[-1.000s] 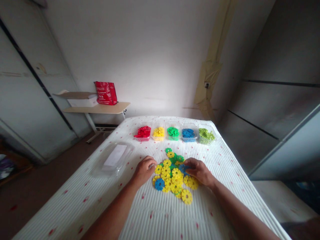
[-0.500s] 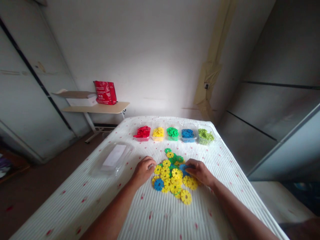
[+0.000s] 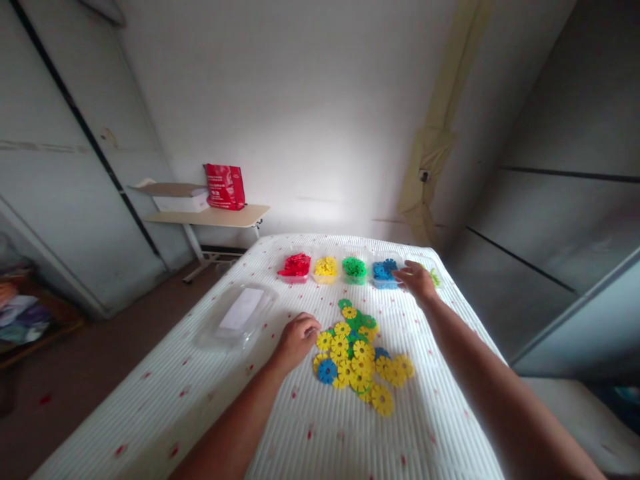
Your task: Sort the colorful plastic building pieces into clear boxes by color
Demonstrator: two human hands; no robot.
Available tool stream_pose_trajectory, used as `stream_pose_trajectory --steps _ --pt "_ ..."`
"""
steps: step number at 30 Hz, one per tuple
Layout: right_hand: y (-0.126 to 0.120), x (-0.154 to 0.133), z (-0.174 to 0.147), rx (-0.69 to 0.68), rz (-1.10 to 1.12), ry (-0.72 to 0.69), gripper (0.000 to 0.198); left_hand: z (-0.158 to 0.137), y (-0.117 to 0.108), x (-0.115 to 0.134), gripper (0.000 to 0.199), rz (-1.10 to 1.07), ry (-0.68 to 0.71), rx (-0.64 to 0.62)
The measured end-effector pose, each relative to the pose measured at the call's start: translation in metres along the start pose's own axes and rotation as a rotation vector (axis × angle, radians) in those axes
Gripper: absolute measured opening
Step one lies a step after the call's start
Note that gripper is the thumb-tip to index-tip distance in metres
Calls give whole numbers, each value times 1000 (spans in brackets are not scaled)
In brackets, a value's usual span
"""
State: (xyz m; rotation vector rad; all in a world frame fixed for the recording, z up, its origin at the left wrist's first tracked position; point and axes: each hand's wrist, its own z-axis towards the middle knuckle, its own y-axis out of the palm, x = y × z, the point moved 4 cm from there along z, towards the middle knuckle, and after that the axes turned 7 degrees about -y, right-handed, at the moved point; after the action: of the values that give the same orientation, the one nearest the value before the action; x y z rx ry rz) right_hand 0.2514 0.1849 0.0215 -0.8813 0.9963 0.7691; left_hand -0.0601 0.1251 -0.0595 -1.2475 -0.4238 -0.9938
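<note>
A pile of flower-shaped plastic discs, mostly yellow (image 3: 363, 366) with some green (image 3: 367, 321) and blue (image 3: 327, 371) ones, lies on the table in front of me. My left hand (image 3: 299, 339) rests at the pile's left edge, half curled, thumb and fingers a little apart, with no disc visible in it. Farther off, my right hand (image 3: 416, 280) reaches to the right side of the clear tub of blue discs (image 3: 385, 272). Its fingers are apart and I see nothing between them. The hand partly hides light green pieces (image 3: 434, 276) behind it.
Clear tubs of red (image 3: 296, 267), yellow (image 3: 326, 269) and green pieces (image 3: 355, 269) stand in the far row. A clear plastic lid or tray (image 3: 243, 312) with a white label lies at left. Beyond is a side table (image 3: 225, 217) with a red bag (image 3: 225, 187).
My right hand has left the pile, where it held a blue disc, and moved forward to the blue tub. My left hand stays by the pile. The view has shifted slightly.
</note>
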Motion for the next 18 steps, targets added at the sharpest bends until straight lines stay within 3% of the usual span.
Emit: stream_pose_trajectory --steps 3,7,12,18 --pt "-4 11 -17 45 -173 -144 41 0 0 0 18 -6 8 5" --pt "-14 39 -59 -38 -409 -384 27 -2 0 0 17 -8 -14 -26" --pt "-27 66 -82 -91 -540 -336 25 -6 3 2 30 35 -13 -125" --pt "-20 66 -81 -131 -617 -376 23 -4 6 1 34 109 3 -161"
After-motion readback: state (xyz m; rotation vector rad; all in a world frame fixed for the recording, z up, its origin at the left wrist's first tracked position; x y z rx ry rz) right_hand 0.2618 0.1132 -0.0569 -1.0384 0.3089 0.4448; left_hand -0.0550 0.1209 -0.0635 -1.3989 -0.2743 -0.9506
